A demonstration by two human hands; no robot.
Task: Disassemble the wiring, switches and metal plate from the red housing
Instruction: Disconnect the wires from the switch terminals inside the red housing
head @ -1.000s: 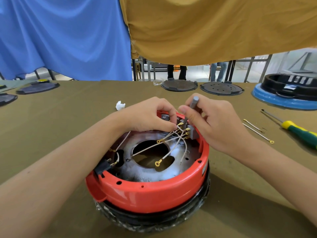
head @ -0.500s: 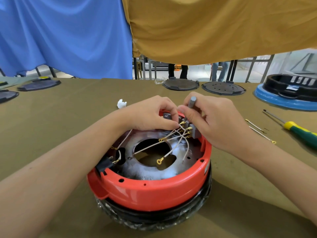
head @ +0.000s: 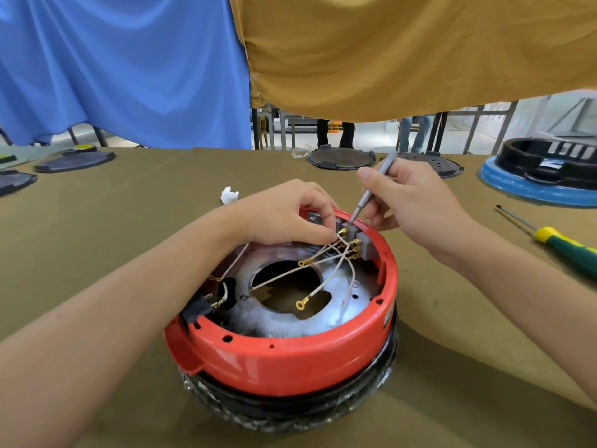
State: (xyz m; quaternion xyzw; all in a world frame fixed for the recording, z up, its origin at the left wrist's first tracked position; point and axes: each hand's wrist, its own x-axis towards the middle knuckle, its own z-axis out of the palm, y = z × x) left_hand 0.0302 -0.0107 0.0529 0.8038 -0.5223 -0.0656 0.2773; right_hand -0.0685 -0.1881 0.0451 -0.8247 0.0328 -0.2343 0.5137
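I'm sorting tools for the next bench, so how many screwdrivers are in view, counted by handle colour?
Grey screwdriver, held in the right hand, tip on the switches: 1
Green-and-yellow screwdriver, lying on the table: 1
Total: 2

Blue drape point(head: 113, 66) and ochre drape point(head: 403, 50) hang behind olive-covered table point(head: 129, 202).

right hand point(head: 416, 202) sets screwdriver point(head: 371, 189) on switches point(head: 355, 236)
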